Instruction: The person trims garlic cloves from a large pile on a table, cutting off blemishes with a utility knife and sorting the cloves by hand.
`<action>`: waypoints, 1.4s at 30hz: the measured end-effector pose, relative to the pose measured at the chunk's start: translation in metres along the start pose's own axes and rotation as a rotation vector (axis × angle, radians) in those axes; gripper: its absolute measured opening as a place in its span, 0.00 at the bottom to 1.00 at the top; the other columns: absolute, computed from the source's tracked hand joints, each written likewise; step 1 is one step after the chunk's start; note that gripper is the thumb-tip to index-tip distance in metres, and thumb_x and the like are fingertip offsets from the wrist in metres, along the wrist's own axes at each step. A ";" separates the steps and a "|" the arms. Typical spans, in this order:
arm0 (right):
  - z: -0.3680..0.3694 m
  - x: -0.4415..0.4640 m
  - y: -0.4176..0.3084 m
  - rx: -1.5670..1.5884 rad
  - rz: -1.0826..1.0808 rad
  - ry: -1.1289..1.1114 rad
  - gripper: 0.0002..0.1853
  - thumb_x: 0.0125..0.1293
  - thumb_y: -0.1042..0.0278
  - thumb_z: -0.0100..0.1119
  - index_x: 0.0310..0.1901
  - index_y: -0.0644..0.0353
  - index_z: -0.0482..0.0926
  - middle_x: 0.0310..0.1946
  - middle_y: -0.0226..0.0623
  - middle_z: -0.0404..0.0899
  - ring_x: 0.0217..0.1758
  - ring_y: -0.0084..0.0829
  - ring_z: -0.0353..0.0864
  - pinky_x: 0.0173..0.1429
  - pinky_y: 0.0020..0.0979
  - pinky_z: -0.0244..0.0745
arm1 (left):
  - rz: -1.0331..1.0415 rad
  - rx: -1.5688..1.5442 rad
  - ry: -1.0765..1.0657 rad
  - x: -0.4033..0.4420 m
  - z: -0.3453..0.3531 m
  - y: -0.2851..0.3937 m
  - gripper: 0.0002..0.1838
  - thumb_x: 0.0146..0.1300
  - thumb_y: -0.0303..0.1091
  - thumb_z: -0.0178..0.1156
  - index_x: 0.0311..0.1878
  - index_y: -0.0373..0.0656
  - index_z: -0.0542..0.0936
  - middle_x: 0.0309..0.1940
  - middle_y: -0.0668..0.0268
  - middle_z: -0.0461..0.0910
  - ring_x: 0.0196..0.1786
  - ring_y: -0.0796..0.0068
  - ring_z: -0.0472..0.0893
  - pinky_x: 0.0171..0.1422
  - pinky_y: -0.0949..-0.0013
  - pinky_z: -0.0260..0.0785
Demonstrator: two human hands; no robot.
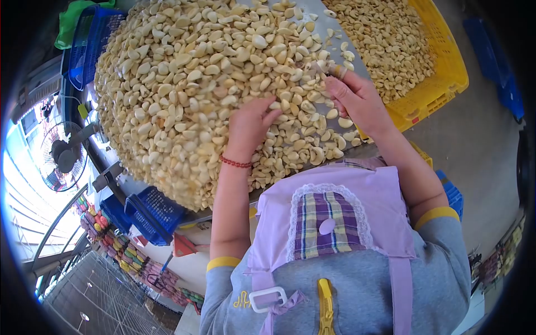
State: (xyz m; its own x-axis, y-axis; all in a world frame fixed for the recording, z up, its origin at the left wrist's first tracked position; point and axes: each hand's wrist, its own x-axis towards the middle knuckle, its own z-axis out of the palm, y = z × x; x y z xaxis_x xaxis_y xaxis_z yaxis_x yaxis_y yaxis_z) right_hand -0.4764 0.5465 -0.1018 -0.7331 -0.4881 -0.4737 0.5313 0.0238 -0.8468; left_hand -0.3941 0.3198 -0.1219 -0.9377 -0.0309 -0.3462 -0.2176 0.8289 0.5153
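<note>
A large heap of pale, curved kernels that look like cashews [184, 72] covers the grey metal tabletop [360, 62]. My left hand [251, 125], with a red bead bracelet on its wrist, rests against the heap. Its thumb and forefinger are apart, and the other fingers are partly hidden; I see nothing held in it. My right hand [360, 103] is closed at the right side of the heap, a tan wrap around one finger. A thin, blade-like tip, apparently a small knife [320, 67], sticks out of its grip toward the kernels.
A yellow crate [446, 78] full of kernels stands on the right. Blue baskets [153, 209] sit at the table's left side, near a fan [66, 156]. More blue crates [491, 61] lie at the far right. My lilac apron [335, 190] is close to the table edge.
</note>
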 end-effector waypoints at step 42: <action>0.001 -0.001 0.001 0.029 -0.043 0.047 0.19 0.66 0.61 0.55 0.57 0.58 0.73 0.23 0.15 0.68 0.24 0.07 0.61 0.26 0.14 0.56 | -0.068 0.238 0.209 -0.012 0.027 0.031 0.13 0.54 0.37 0.64 0.42 0.46 0.80 0.31 0.63 0.78 0.31 0.60 0.79 0.32 0.64 0.70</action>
State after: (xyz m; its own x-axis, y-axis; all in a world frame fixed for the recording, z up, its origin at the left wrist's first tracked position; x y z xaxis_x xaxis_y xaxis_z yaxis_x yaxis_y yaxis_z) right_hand -0.4747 0.5464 -0.1016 -0.7742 -0.4466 -0.4486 0.5105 -0.0216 -0.8596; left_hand -0.3820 0.3606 -0.1227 -0.9638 -0.1848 -0.1924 -0.2358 0.9274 0.2904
